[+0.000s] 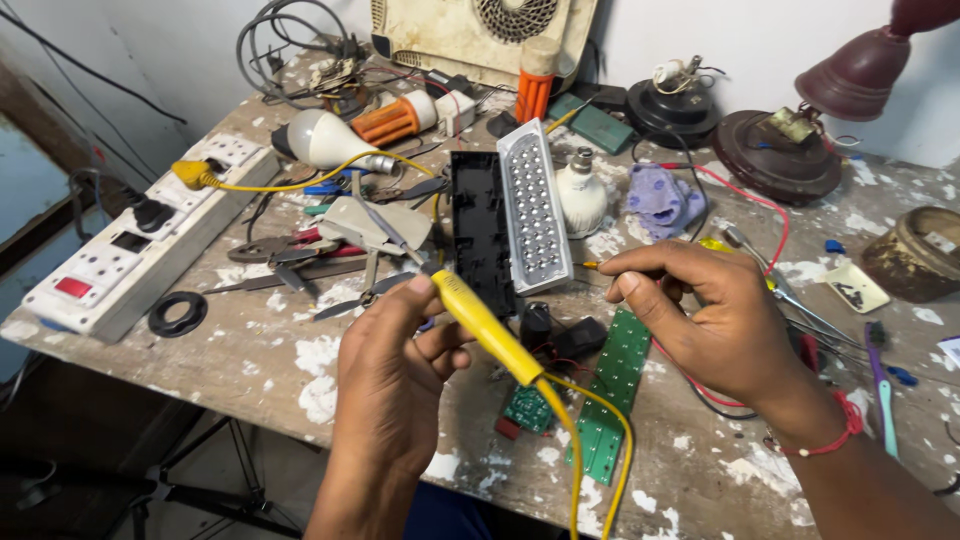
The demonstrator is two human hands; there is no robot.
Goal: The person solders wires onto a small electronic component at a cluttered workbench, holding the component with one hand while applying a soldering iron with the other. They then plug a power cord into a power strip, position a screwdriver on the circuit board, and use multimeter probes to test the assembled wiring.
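Above the paint-flecked workbench (260,370), my left hand (390,390) grips a yellow soldering iron (487,328) over the long green circuit board (610,395). My right hand (710,320) pinches a thin wire (592,265) beside the white LED panel (535,205). A white power strip (140,240) with a red switch lies far left.

Few labelled things show here. A small pale label (940,242) sits on the side of a round brown tin (918,254) at the far right edge of the desk (270,350) (its print is too small to make out). A white power strip (140,240) along the left edge carries a small red rectangular patch (73,287) near its closest end.
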